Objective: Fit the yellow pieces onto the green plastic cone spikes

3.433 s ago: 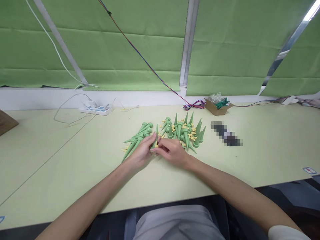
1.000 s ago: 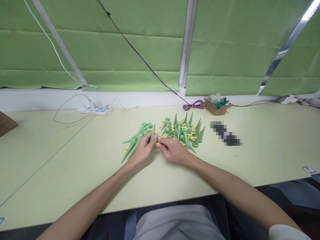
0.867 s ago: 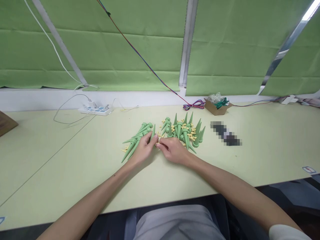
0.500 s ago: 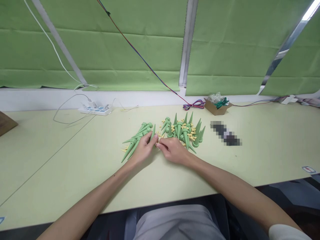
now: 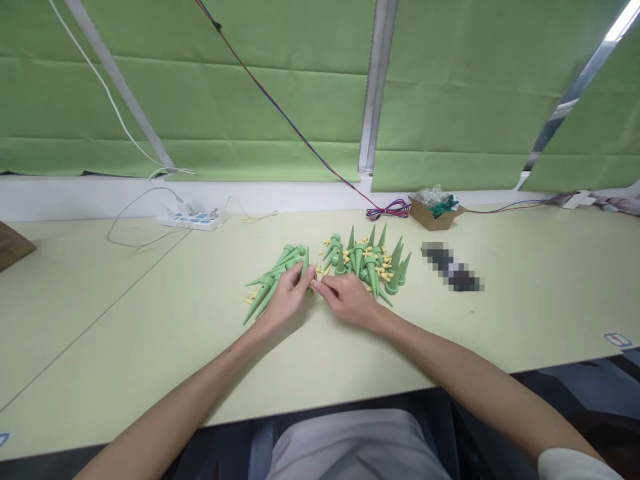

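Both hands meet at the middle of the pale green table [image 5: 150, 320], just in front of the heap of green spikes [image 5: 367, 260]. The left hand [image 5: 285, 300] is curled around one green spike [image 5: 305, 261], its fingers closed on the thick end so that the point sticks up and away from the person, toward the heap. The right hand [image 5: 347, 300] lies just beside it, thumb and forefinger pinched together at the base of that spike, where the fingertips of the two hands touch. Whether the right hand has a small yellow piece in the pinch I cannot tell; its fingers hide it.

To the left of the heap lies a second bunch of spikes [image 5: 273, 277], flat on the table with points aimed toward the near left, touching the left hand's knuckles. Small yellow pieces [image 5: 383, 270] are scattered among the heap. Right of the heap sits a dark blurred object [image 5: 453, 267], and beyond the heap, near the wall, a small cardboard box [image 5: 436, 213] with a coil of coloured wire [image 5: 387, 212] beside it. Far left of the heap, a white power strip [image 5: 193, 219] rests by the wall.
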Available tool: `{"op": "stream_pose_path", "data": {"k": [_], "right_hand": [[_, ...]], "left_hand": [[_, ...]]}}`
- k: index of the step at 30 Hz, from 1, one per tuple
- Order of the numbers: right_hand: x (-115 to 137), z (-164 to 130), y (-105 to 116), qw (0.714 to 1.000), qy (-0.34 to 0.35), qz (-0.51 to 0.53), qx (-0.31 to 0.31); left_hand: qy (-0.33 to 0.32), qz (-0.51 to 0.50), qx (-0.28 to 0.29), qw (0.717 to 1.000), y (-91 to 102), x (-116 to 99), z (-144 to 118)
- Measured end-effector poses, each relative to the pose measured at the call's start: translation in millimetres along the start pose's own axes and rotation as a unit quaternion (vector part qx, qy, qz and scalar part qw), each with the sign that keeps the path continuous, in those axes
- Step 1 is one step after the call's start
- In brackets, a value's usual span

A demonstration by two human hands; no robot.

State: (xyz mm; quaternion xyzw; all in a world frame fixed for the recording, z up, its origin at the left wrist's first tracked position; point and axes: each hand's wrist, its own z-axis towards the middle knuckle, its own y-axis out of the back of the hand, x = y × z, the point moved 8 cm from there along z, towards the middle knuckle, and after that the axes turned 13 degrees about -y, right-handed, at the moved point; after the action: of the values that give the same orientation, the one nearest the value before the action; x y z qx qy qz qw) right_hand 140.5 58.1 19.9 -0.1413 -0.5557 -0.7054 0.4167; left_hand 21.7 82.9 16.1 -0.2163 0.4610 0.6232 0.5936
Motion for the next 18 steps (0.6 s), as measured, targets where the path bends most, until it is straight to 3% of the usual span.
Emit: {"op": "stream_pose_path", "data": {"k": [5, 9, 14, 18], "right_hand": [[-4, 1, 15, 0.996, -0.01, 0.038, -0.083], [-5, 0, 29, 0.986, -0.022, 0.079, -0.144], [1, -1, 33, 0.984, -0.014, 0.101, -0.143], [2, -2, 34, 0.985, -0.012, 0.085, -0.152]], "left_hand": [[0.001, 0.016, 0.014, 1.0, -1.0, -3, -1], [-0.003, 0.017, 0.058, 0.998, -7.4, -5, -2], [0.034, -0.098, 0.116, 0.988, -24.8, 2, -8], [0.096, -0.202, 0.117, 0.968, -34.7, 8, -14]]}}
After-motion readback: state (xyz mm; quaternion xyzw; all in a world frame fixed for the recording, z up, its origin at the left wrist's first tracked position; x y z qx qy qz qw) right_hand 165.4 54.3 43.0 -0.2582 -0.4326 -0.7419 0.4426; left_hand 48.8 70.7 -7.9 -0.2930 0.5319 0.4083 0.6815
